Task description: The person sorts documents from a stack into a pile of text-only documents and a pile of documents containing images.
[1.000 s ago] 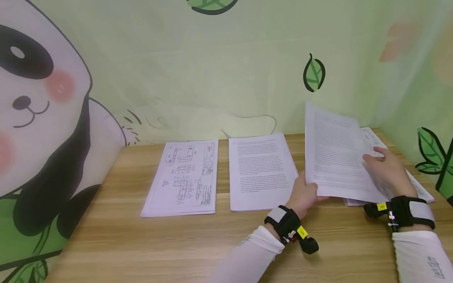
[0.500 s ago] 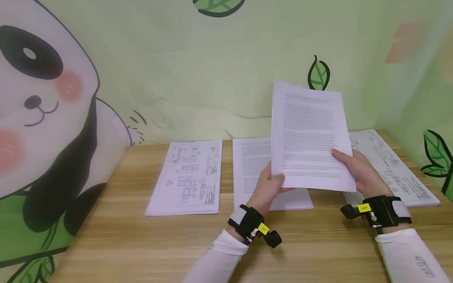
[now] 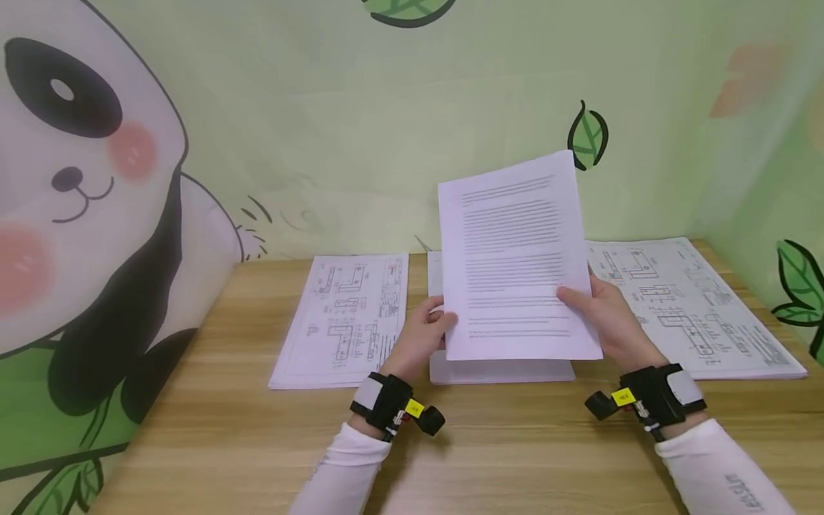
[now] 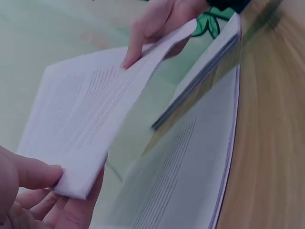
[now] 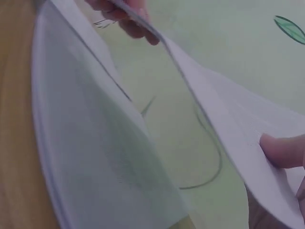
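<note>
Between both hands a stack of printed paper point(image 3: 511, 265) is held up, tilted, above the middle paper stack point(image 3: 502, 372) on the table. My left hand point(image 3: 421, 332) pinches its lower left edge, thumb on the front and fingers behind, as the left wrist view shows too. On the right edge, my right hand point(image 3: 608, 318) grips with the thumb point(image 5: 281, 150) pressed on the printed face and the fingers behind. The held sheets bend slightly in both wrist views. Most of the middle stack's text is hidden behind them in the head view.
A stack of technical drawings point(image 3: 344, 322) lies on the left of the wooden table point(image 3: 212, 429). Another drawing stack point(image 3: 695, 307) lies on the right, near the right hand. Behind the table stands a backdrop point(image 3: 335, 129) with a panda and leaves.
Both hands have carried the printed stack leftward from over the right-hand drawings to over the middle stack. The right-hand drawings are more exposed now. My right hand went from its loose corner to its edge.
</note>
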`<state>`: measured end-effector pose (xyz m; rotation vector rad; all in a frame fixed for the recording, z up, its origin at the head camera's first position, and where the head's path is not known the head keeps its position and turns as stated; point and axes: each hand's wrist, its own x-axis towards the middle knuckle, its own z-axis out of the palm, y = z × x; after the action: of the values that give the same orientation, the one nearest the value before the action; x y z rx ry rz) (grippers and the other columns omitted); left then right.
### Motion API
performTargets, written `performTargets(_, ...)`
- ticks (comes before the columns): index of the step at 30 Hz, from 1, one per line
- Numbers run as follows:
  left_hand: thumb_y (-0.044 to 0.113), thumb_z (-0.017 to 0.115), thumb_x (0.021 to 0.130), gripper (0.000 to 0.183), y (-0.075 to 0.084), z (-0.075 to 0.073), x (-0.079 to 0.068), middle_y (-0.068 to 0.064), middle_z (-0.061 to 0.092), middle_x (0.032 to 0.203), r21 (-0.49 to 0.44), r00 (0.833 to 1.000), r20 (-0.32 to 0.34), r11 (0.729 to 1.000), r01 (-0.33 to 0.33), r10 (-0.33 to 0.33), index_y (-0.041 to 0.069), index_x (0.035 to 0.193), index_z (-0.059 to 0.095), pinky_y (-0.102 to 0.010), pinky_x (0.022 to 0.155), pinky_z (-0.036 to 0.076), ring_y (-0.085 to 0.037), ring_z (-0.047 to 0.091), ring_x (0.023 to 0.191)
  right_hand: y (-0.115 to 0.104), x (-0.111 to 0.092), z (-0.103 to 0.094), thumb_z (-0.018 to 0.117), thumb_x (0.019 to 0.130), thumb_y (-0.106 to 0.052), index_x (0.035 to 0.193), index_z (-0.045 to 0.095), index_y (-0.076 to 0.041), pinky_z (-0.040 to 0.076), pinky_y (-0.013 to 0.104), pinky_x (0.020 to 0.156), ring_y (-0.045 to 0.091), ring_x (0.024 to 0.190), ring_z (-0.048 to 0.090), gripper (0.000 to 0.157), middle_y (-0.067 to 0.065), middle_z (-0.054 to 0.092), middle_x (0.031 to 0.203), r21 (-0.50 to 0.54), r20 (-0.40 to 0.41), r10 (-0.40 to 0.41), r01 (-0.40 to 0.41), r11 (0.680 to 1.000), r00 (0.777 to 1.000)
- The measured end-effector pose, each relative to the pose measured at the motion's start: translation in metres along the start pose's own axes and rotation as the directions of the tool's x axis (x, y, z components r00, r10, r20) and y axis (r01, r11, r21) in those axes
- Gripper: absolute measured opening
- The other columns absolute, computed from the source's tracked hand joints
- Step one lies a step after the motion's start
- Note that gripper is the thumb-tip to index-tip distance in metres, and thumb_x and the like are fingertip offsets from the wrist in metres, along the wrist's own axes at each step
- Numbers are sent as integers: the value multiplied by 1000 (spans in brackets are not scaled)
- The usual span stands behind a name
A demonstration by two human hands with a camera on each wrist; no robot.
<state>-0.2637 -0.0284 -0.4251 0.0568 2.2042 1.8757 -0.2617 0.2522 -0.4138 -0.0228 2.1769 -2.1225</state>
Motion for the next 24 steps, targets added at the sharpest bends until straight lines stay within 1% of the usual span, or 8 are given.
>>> performTargets(3,21,55,92,45,-4,-13,0,-12,67,104,72,1000,-10,997,-6,6,13,135,46,-32,72,57,-19,65,81,5,1,9,59,89,-35,141,38,-10,58,23,65,6,80,69,62,-9,67,97,-88,-59,9,-14,996,998)
performTargets(5,20,57,91,47,-6,-19,-1,-13,67,102,116,1000,-13,993,-6,8,9,135,47,-35,74,58,-20,65,78,9,3,14,57,90,-37,141,38,-7,58,23,64,7,79,69,62,1,67,103,-155,-72,18,-30,987,997)
performTargets(8,17,59,89,48,-9,-24,-1,-14,65,102,153,1000,-12,988,21,-19,5,134,47,-38,75,59,-20,65,76,16,6,17,50,95,-30,143,34,-5,57,23,66,13,86,67,56,18,60,120,-217,-40,54,-62,974,998)
performTargets(10,16,59,89,49,-11,-25,-1,-16,64,103,171,999,-3,984,43,-43,2,134,46,-38,75,59,-20,65,77,19,8,18,44,98,-21,145,28,-3,54,22,69,19,96,62,54,23,51,133,-232,0,81,-79,970,997)
performTargets(14,15,60,88,50,-14,-26,0,-18,64,103,225,996,9,970,86,-91,-1,133,46,-36,71,60,-19,65,76,26,11,17,39,96,-9,146,22,1,49,23,78,29,112,51,54,25,41,142,-267,62,104,-84,960,993)
performTargets(19,12,61,87,47,-18,-27,1,-20,66,101,254,994,28,963,94,-104,-4,130,48,-31,62,60,-19,65,70,34,13,18,43,95,-9,144,28,3,45,34,88,31,113,51,53,26,46,138,-348,42,113,-91,933,993)
performTargets(21,11,61,87,46,-19,-28,1,-20,67,98,265,994,31,960,90,-102,-4,129,48,-28,58,59,-18,64,65,36,14,19,45,94,-9,144,29,3,45,34,88,30,111,52,54,26,46,138,-377,33,112,-92,921,993)
performTargets(24,11,61,86,46,-21,-28,1,-18,66,93,296,994,21,950,98,-110,-3,128,49,-26,53,57,-16,63,59,37,15,21,48,93,-10,144,29,1,48,31,81,30,108,56,56,26,47,138,-426,10,110,-95,900,994)
